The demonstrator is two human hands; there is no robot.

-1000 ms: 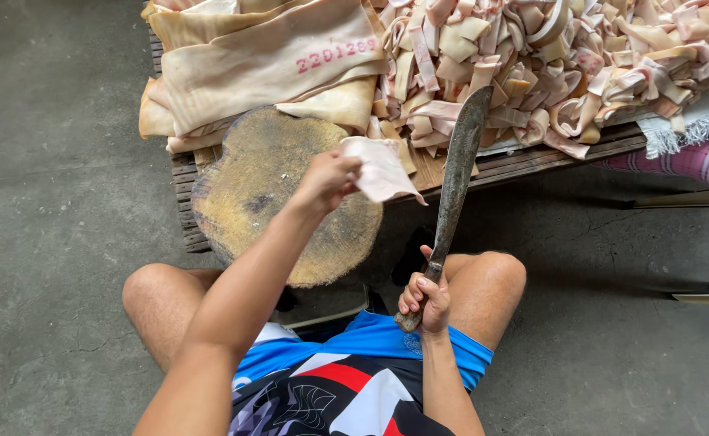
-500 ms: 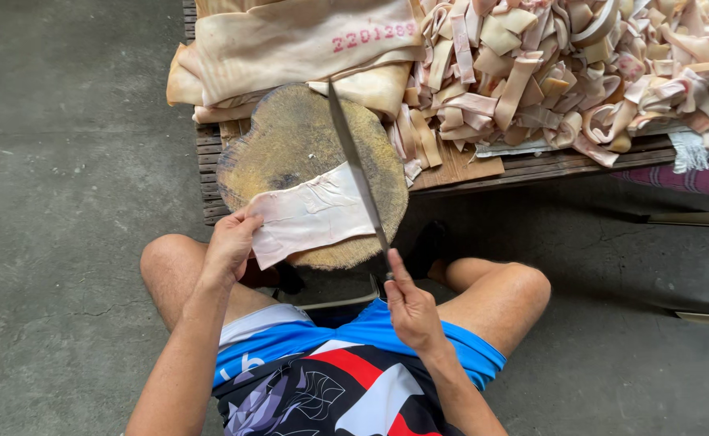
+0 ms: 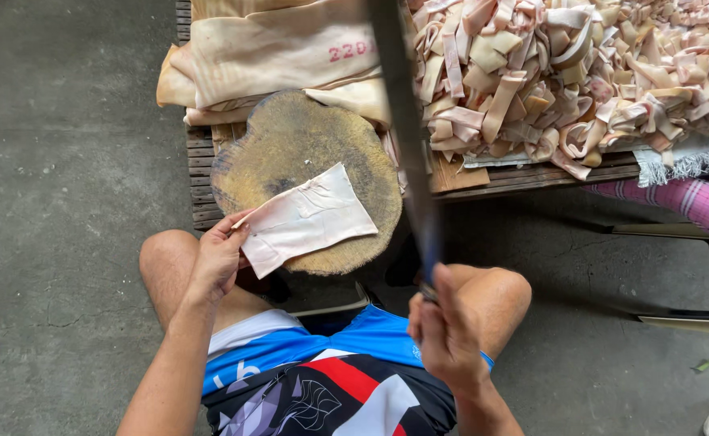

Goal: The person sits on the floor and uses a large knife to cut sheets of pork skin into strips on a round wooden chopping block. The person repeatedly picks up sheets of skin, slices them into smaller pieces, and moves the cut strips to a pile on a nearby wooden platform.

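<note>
The cleaver (image 3: 403, 137) has swung up (blurred, right hand (image 3: 445, 339)), off the pale slab (image 3: 306, 216)

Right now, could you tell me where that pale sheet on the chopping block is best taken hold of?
Probably by its near-left edge, coming from the left: the pale sheet lies flat, and that edge overhangs the round wooden block, where the left hand already pinches it.
</note>
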